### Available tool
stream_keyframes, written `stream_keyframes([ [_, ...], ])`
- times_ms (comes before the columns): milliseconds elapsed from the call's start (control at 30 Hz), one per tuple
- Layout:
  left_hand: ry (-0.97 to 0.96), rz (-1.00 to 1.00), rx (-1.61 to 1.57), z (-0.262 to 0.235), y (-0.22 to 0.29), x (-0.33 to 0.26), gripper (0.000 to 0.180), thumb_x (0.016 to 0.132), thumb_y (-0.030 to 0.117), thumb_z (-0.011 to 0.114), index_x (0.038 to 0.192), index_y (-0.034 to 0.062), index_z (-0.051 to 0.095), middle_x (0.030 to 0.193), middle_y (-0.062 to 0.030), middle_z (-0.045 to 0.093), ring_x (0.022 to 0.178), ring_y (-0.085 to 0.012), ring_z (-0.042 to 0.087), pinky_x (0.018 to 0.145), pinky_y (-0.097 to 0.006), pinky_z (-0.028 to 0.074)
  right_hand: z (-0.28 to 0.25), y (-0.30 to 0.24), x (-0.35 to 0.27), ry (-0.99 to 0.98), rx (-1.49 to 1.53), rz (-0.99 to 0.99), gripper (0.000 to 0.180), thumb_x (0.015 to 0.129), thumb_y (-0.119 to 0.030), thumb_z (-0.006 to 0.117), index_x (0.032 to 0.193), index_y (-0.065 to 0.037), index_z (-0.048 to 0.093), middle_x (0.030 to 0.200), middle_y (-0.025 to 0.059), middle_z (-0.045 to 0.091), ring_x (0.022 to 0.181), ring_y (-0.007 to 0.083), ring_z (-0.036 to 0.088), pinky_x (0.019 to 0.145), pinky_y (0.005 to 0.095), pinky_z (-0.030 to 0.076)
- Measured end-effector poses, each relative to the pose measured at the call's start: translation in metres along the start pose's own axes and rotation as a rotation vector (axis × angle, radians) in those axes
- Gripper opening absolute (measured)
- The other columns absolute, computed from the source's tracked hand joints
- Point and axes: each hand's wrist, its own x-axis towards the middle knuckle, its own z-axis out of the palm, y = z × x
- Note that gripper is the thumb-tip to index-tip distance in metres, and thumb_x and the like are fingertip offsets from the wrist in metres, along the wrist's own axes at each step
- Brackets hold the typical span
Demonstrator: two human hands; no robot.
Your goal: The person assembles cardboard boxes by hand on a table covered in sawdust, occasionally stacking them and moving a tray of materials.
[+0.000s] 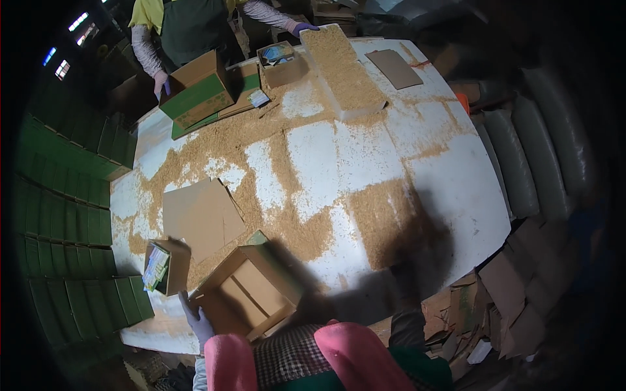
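An open cardboard box (251,296) with green outer sides stands at the near table edge, flaps folded at its bottom. My left hand (199,322), in a pale purple glove, grips the box by its left side. My right hand (405,283) reaches over the table to the right of the box, so deep in shadow that its fingers do not show. Beyond it lies a rectangular patch of brown granules, like sawdust (381,221). A small carton (177,267) holding printed packets (156,267) stands left of the box. Flat cardboard sheets (202,218) lie behind it.
Across the white table (313,156), a co-worker (195,29) touches a green box (199,94) and a long granule-filled tray (345,68). A second small carton (280,68) sits between them. Green boxes (72,254) are stacked left; filled sacks (515,156) and cardboard scraps (508,280) lie right.
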Motion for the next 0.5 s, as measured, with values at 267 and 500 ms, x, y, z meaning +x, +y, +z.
stream_keyframes([
  [267, -0.105, 0.166, 0.223, 0.011, 0.028, 0.034, 0.073, 0.084, -0.01, 0.042, 0.152, 0.0062, 0.022, 0.155, -0.0143, 0.03, 0.142, -0.0271, 0.031, 0.112, -0.036, 0.032, -0.048, -0.153, -0.026, -0.249, -0.633, -0.103, 0.047, 0.085, -0.012, 0.066, 0.128, -0.003, 0.052, 0.111, 0.0141, 0.061, 0.103, 0.0275, 0.059, 0.089, 0.0377, 0.048],
  [500, -0.182, 0.046, -0.318, 0.024, 0.028, 0.065, 0.053, 0.098, 0.015, 0.045, 0.148, 0.0021, 0.031, 0.15, -0.0168, 0.038, 0.14, -0.0252, 0.034, 0.115, -0.033, 0.025, -0.033, -0.247, 0.008, -0.276, 0.013, -0.237, 0.051, 0.077, -0.009, 0.064, 0.126, -0.006, 0.052, 0.125, 0.0177, 0.056, 0.107, 0.0308, 0.06, 0.094, 0.0366, 0.047],
])
